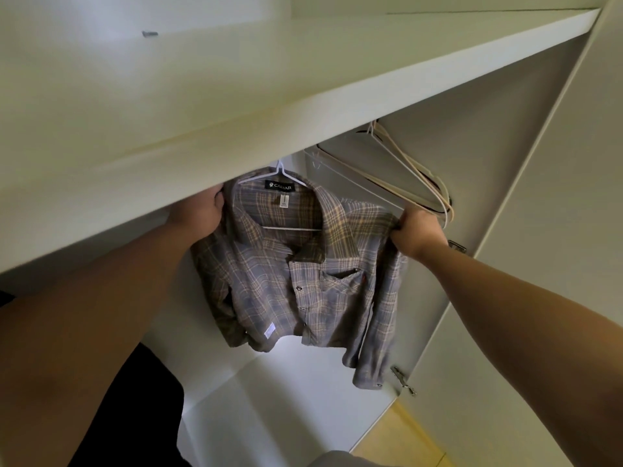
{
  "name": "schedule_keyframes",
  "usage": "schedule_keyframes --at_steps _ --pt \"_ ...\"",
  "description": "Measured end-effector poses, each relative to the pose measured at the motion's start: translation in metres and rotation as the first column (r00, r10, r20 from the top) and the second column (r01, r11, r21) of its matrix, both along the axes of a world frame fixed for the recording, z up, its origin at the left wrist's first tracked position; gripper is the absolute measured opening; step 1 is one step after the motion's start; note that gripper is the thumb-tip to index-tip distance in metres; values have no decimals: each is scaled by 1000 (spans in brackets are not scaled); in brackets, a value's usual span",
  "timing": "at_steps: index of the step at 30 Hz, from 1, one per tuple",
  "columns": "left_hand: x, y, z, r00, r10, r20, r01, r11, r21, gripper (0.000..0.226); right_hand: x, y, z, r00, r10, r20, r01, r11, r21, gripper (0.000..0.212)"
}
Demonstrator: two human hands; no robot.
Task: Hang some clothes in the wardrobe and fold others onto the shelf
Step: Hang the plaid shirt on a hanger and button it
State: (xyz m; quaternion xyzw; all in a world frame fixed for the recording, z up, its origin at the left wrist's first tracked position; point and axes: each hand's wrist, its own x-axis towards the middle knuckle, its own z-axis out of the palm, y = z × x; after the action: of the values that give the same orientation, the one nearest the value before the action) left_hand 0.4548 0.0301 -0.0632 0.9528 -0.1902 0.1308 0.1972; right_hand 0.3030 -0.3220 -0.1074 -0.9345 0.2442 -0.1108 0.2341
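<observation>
The plaid shirt (pixel 303 281) hangs on a white hanger (pixel 281 170) inside the wardrobe, under the shelf (pixel 236 96). The left hand (pixel 202 214) grips its left shoulder and the right hand (pixel 418 230) pinches its right shoulder. Empty hangers (pixel 404 170) hang far right.

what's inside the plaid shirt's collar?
A thin white hanger: its hook and crossbar show inside the grey-and-tan plaid shirt. Fabric covers its shoulders; the cream wardrobe shelf hides the rail.

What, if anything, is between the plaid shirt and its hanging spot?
Nothing visible. The grey-and-tan plaid shirt sits on a white plastic hanger whose hook runs up behind the cream shelf edge, hiding the rail. Empty hangers hang to its right.
</observation>
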Motion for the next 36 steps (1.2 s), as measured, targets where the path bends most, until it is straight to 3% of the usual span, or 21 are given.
schedule_keyframes --at_steps 5,13,19,22,25,29,33,36 --pt "-15 -5 2 1000 21 11 -19 994 -103 23 -2 -2 10 1000 -14 12 14 1000 -11 5" --pt "-8 -2 -2 997 6 80 -6 1000 2 20 -21 2 4 965 -25 262 65 987 -145 10" --pt "-4 0 -5 994 -3 113 -4 998 59 10 -19 -6 -12 991 -73 110 51 980 192 11" --pt "-4 3 -5 996 6 93 -13 997 76 11 -16 -9 -11 994 -44 100 19 971 239 25" --pt "-5 6 -9 997 -3 78 -1 998 60 21 -13 0 -3 991 19 130 -39 988 151 52" --pt "-14 17 -12 996 84 2 -84 996 -44 42 -7 20 10 939 156 306 -132 986 -97 50" --pt "-25 32 -19 969 214 120 -220 974 45 18 5 34 13 908 246 338 -162 953 -257 31" --pt "-26 42 -26 969 247 14 -246 969 -34 9 9 32 12 935 214 284 -147 959 -242 32"
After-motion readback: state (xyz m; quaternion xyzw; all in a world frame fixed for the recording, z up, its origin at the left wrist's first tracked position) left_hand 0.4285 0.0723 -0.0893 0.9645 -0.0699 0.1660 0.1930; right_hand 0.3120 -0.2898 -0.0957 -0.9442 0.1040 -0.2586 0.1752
